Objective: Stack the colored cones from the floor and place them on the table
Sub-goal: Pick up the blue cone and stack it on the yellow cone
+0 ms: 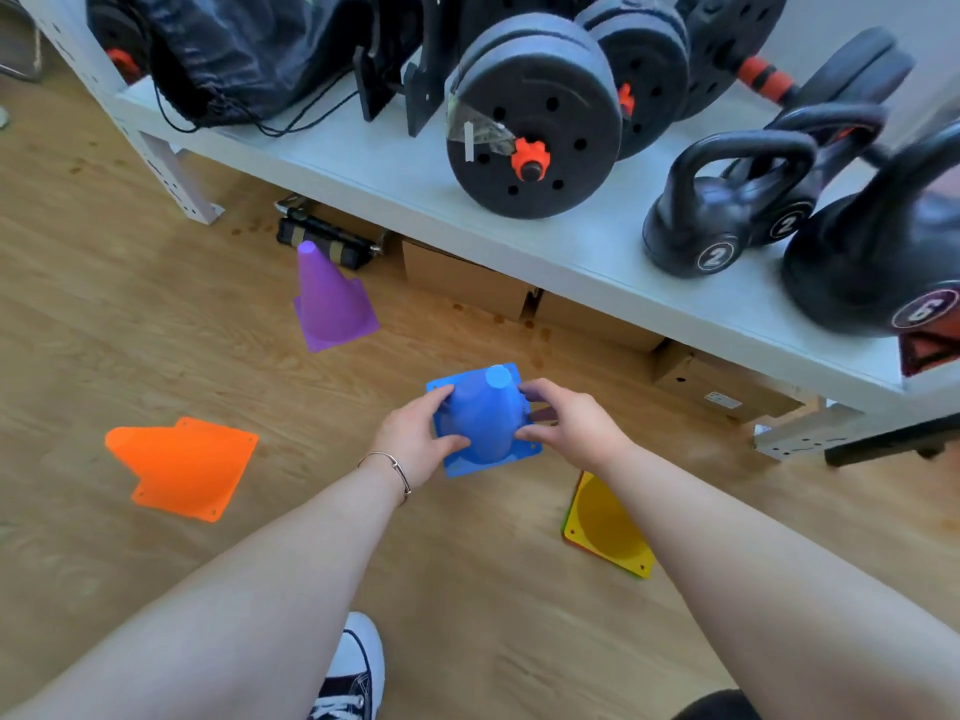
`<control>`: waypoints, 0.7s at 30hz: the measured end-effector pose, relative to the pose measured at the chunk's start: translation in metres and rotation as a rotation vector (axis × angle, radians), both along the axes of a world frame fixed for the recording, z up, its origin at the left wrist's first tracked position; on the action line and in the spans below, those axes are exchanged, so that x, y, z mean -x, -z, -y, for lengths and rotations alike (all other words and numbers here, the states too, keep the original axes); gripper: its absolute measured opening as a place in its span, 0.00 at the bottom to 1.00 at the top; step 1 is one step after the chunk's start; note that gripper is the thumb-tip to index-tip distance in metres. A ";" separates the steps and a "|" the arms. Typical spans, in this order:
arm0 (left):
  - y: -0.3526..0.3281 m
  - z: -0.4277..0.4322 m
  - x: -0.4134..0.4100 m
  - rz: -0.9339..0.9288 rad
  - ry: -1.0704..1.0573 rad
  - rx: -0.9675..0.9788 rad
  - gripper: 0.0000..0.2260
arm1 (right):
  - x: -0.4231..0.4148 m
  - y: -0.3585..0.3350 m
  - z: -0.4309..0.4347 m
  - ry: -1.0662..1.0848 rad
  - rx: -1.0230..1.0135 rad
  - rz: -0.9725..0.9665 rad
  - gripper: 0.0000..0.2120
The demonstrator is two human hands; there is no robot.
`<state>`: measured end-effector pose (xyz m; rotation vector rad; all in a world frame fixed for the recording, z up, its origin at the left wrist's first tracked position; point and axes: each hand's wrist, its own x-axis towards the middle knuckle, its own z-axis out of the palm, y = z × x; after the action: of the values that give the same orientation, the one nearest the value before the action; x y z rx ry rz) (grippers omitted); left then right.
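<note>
A blue cone (485, 415) is held upright above the wooden floor, gripped on both sides. My left hand (415, 439) clasps its left side and my right hand (566, 426) its right side. A purple cone (330, 301) stands upright on the floor further off, near the table. An orange cone (182, 465) lies on its side at the left. A yellow cone (608, 527) lies on its side under my right forearm, with a green and red edge showing beneath it. The light grey table (395, 168) runs across the top.
The table carries black dumbbell plates (535, 116), kettlebells (727, 205) and a dark bag (244, 54). Cardboard boxes (467, 283) and a black bundle (327, 241) sit under it. A white table leg (171, 174) stands at the left. My shoe (353, 672) is at the bottom.
</note>
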<state>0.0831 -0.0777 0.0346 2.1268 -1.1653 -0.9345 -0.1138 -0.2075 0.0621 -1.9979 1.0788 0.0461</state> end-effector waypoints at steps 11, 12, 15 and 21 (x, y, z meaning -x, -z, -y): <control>-0.064 0.046 0.081 -0.057 0.249 0.116 0.27 | 0.102 -0.061 0.009 0.185 0.020 0.019 0.31; -0.067 0.050 0.090 -0.056 0.276 0.115 0.27 | 0.113 -0.065 0.008 0.196 0.024 0.013 0.32; -0.071 0.063 0.117 -0.046 0.350 0.106 0.28 | 0.146 -0.073 0.006 0.244 0.035 0.004 0.31; -0.073 0.080 0.164 -0.040 0.486 0.083 0.27 | 0.203 -0.073 -0.002 0.327 0.021 -0.013 0.30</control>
<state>-0.0808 -0.1575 0.1078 1.7796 -1.7098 -1.1024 -0.3172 -0.2059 0.1348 -1.8174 1.4063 -0.1251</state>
